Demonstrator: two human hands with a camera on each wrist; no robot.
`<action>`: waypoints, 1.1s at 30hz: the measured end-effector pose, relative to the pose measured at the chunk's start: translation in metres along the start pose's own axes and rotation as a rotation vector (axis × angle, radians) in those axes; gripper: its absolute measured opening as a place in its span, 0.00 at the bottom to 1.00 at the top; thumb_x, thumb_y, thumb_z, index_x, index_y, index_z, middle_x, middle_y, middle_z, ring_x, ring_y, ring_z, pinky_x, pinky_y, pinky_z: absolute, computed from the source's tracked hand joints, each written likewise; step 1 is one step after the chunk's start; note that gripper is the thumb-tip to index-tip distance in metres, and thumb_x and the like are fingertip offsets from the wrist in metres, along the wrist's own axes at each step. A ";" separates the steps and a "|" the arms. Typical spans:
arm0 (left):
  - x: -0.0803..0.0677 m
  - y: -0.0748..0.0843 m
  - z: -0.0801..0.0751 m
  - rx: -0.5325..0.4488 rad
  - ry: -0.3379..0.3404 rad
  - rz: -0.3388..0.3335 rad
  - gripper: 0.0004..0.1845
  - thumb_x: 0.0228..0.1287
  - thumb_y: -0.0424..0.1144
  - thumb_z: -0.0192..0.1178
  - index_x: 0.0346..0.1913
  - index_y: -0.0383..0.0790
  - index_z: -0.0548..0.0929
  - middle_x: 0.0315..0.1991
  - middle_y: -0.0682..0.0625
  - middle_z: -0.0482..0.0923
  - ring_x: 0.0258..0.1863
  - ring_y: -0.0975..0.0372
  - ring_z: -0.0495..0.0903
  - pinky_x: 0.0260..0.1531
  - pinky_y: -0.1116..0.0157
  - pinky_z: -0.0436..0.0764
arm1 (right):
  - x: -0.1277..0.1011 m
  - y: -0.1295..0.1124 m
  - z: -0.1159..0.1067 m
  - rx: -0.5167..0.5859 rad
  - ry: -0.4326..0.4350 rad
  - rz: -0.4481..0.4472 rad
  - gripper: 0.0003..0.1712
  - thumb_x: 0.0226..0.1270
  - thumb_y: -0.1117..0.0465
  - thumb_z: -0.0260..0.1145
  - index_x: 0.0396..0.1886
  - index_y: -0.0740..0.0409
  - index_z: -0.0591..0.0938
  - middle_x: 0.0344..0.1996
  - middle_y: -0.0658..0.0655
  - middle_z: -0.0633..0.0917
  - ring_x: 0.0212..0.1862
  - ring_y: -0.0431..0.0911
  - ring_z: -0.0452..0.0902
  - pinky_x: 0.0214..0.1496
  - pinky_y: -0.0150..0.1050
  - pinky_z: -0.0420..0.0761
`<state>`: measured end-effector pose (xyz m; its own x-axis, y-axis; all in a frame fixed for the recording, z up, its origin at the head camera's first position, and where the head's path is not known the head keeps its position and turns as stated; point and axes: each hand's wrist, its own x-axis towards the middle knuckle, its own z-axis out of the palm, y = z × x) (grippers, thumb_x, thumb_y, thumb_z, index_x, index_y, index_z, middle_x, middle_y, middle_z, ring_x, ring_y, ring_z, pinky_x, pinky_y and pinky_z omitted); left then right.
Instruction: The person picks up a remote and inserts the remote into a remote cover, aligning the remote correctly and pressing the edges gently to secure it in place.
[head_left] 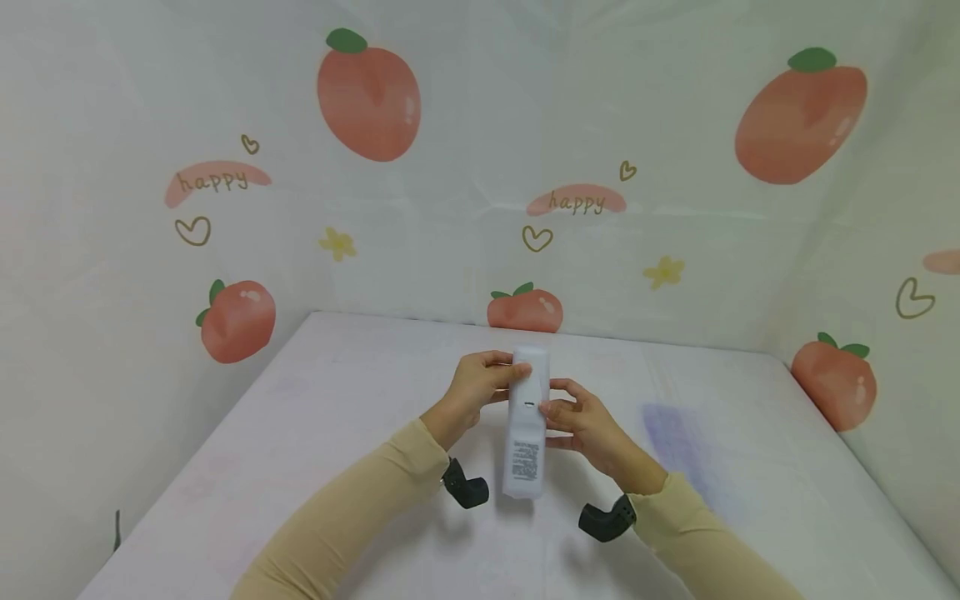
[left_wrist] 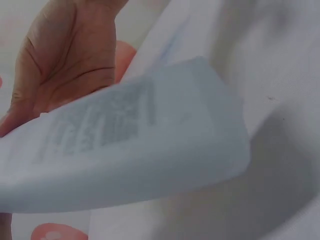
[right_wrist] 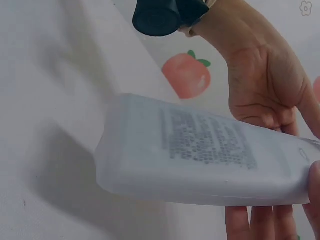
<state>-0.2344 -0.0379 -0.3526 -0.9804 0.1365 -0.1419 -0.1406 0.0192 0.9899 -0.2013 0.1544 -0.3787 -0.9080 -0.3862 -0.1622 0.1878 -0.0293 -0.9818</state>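
Observation:
A long white remote control (head_left: 527, 425) in a translucent cover is held up between both hands, its back with a small latch and a grey printed label facing me. My left hand (head_left: 480, 390) grips its upper part from the left, thumb across the back. On the other side my right hand (head_left: 588, 425) holds it near the middle, thumb tip beside the latch and fingers along the right edge. The lower end of the remote (left_wrist: 190, 135) juts toward the camera in the left wrist view. Its label (right_wrist: 205, 140) shows sharper in the right wrist view.
A white-covered table (head_left: 315, 467) lies beneath, with a bluish patch (head_left: 678, 442) on the right. White cloth walls (head_left: 465, 167) printed with peaches and hearts enclose the back and sides. Black wrist cameras (head_left: 467, 487) are strapped over both sleeves' ends.

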 end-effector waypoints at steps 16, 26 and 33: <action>-0.007 -0.016 -0.006 0.074 -0.150 -0.025 0.19 0.58 0.37 0.70 0.49 0.30 0.82 0.43 0.43 0.84 0.39 0.58 0.85 0.42 0.57 0.85 | 0.004 -0.011 -0.005 -0.013 0.060 -0.042 0.30 0.72 0.62 0.59 0.67 0.63 0.59 0.38 0.46 0.84 0.42 0.43 0.83 0.51 0.45 0.83; -0.007 -0.009 -0.008 0.203 -0.055 0.162 0.18 0.50 0.31 0.74 0.45 0.33 0.85 0.43 0.42 0.85 0.43 0.56 0.84 0.47 0.57 0.83 | -0.004 -0.027 -0.010 -0.030 0.025 0.074 0.32 0.78 0.52 0.49 0.75 0.55 0.52 0.51 0.60 0.74 0.46 0.45 0.76 0.54 0.38 0.81; -0.009 -0.011 -0.006 0.311 -0.014 0.316 0.15 0.45 0.29 0.75 0.40 0.40 0.88 0.45 0.48 0.83 0.51 0.54 0.80 0.56 0.56 0.78 | -0.007 -0.033 -0.008 0.163 0.001 0.135 0.17 0.79 0.51 0.47 0.60 0.52 0.65 0.40 0.54 0.81 0.40 0.43 0.83 0.46 0.35 0.84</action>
<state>-0.2254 -0.0457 -0.3625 -0.9665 0.1963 0.1653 0.2155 0.2712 0.9381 -0.2039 0.1658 -0.3460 -0.8709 -0.3958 -0.2913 0.3657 -0.1258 -0.9222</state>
